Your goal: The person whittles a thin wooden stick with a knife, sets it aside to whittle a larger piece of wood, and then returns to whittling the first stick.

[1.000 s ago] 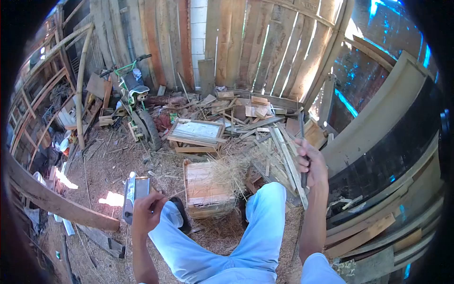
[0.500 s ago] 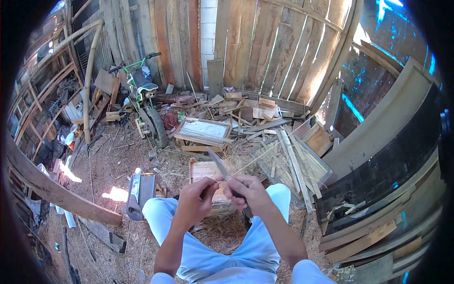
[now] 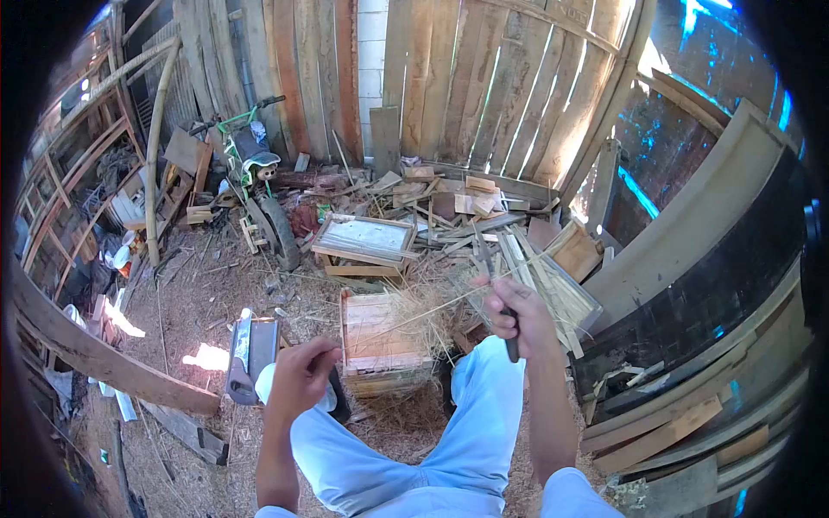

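My right hand [image 3: 520, 319] is closed around the dark handle of a knife [image 3: 484, 252], whose blade points up and away, above the right knee. A thin pale strip [image 3: 423, 318] stretches between my two hands. Its left end meets the pinched fingers of my left hand [image 3: 304, 373], above the left knee. Between my knees stands a low wooden box [image 3: 380, 332] with pale shavings [image 3: 432, 304] at its right side.
A saw [image 3: 244, 350] lies on a dark case at the left. Ahead are a framed panel [image 3: 363, 237], a small bike [image 3: 259, 173] and scrap wood [image 3: 471, 200]. Long slats [image 3: 540, 281] lie at the right, beside stacked boards [image 3: 691, 432].
My hands have moved apart, the right one with the knife to the right and up, the left one to the left and down. The strip now shows between them and the box is uncovered.
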Motion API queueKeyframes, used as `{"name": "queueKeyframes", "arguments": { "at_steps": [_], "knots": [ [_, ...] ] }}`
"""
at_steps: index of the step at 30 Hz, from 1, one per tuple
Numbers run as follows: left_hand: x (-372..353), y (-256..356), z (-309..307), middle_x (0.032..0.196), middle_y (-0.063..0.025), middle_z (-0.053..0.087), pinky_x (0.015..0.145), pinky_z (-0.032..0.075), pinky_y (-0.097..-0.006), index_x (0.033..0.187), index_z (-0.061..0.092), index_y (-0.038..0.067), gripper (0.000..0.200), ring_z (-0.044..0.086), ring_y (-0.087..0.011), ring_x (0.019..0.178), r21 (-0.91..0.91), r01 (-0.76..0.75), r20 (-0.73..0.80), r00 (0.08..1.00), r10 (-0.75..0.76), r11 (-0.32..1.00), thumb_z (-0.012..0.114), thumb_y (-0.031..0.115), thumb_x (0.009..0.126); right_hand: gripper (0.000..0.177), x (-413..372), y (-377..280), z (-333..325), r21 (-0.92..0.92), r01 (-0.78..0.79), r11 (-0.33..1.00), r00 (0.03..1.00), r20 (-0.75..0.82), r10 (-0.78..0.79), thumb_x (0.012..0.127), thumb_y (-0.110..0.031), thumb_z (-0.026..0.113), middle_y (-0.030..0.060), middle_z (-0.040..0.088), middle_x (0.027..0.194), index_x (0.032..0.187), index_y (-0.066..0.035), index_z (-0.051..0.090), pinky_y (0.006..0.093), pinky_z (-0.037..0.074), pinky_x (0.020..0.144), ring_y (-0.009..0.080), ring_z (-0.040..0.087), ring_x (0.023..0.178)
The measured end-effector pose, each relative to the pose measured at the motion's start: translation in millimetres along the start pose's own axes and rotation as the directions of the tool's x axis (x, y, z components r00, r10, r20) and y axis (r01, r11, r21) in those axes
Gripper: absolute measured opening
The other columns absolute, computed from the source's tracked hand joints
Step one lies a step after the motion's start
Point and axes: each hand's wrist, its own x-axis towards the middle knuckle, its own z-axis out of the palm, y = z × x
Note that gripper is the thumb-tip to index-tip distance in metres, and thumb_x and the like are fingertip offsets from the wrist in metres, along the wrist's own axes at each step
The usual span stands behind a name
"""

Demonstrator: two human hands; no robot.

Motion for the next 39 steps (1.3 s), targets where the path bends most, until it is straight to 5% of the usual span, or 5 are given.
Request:
{"name": "queueKeyframes", "arguments": {
  "at_steps": [12,17,22,30,39],
  "knots": [
    [-10.6,-29.5,-52.1,0.059,-0.0075,0.056,0.047,0.037,-0.0247,0.082,0.061,0.0,0.003,0.05,-0.0113,0.049,0.207,0.062,-0.101,0.994,-0.042,0.976,0.063,-0.001,0.08,0.035,-1.8,-47.9,-46.9,-0.07,0.201,0.977,0.938,-0.275,-0.212,0.093,-0.023,0.051,-0.0036,0.047,0.068,0.12,-0.001,0.05,0.0142,0.024,0.037,0.0012,0.034,0.046],
    [5.9,-17.9,-8.8,0.061,-0.0037,0.052,0.048,0.036,-0.0249,0.084,0.059,0.0,0.005,0.047,-0.0094,0.052,0.149,-0.018,-0.205,0.978,0.049,0.989,0.063,0.002,0.082,0.038,-7.1,-9.4,3.1,-0.251,0.013,0.968,0.996,-0.077,-0.034,0.094,-0.023,0.05,0.0025,0.056,0.074,0.126,-0.004,0.047,0.0162,0.026,0.037,0.0018,0.036,0.047],
    [21.4,13.3,27.4,0.069,-0.0087,0.059,0.052,0.042,-0.0259,0.083,0.06,-0.001,0.006,0.056,-0.0145,0.056,0.125,-0.1,-0.142,0.983,0.117,0.987,0.064,0.001,0.08,0.038,6.0,47.1,50.9,-0.136,-0.093,0.986,0.992,0.07,0.103,0.093,-0.02,0.052,0.0034,0.057,0.076,0.127,-0.003,0.047,0.0168,0.028,0.038,0.0026,0.037,0.047],
    [11.2,-7.6,3.5,0.072,-0.0107,0.063,0.05,0.046,-0.0272,0.082,0.062,0.001,0.005,0.061,-0.0199,0.056,0.11,-0.077,-0.096,0.992,0.088,0.991,0.065,0.002,0.078,0.035,10.0,13.6,18.5,0.074,-0.02,0.997,0.999,0.049,0.017,0.094,-0.017,0.05,-0.0002,0.051,0.074,0.126,-0.003,0.048,0.0161,0.028,0.038,0.0028,0.037,0.048],
    [1.3,-22.9,-24.3,0.066,-0.0078,0.059,0.051,0.044,-0.0248,0.081,0.061,-0.001,0.005,0.059,-0.0142,0.058,0.101,-0.128,0.034,0.992,0.125,0.987,0.063,-0.004,0.078,0.035,3.4,-17.3,-9.6,0.024,-0.011,1.0,0.997,-0.081,0.013,0.093,-0.018,0.052,-0.003,0.046,0.072,0.124,-0.003,0.047,0.014,0.025,0.036,0.0006,0.033,0.048]
  ]
}}
